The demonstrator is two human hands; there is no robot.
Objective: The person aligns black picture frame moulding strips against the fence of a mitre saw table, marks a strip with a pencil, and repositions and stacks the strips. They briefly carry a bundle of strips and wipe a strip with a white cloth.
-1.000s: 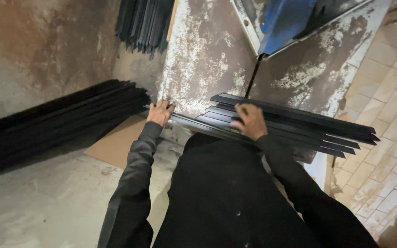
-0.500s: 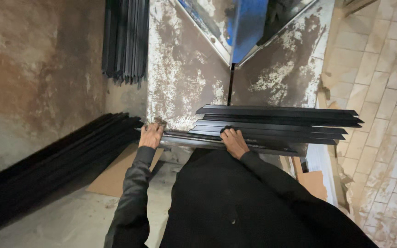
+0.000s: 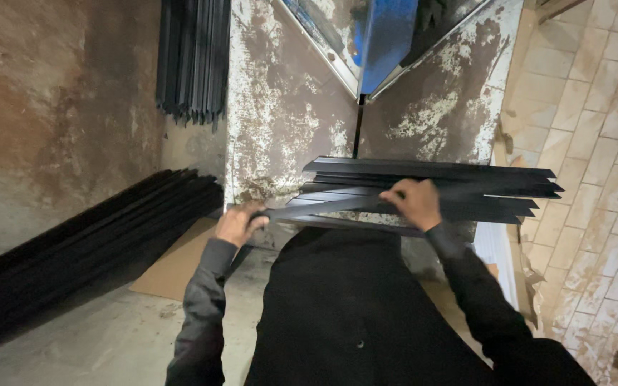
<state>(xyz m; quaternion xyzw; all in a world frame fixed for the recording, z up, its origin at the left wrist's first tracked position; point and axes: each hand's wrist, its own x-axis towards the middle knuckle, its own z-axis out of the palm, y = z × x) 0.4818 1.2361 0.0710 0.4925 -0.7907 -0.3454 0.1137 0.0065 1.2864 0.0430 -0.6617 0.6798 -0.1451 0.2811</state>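
Dark metal strip (image 3: 323, 206) lying atop stack of strips (image 3: 466, 189) at 12 o'clock from person. Left hand (image 3: 239, 223) gripping its end; right hand (image 3: 414, 203) closing around middle. Floor pile (image 3: 87, 243) at 9 o'clock.

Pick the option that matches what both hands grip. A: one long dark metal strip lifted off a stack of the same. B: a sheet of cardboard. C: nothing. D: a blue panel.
A: the left hand and right hand each grip one dark metal strip angled above the stack of strips.
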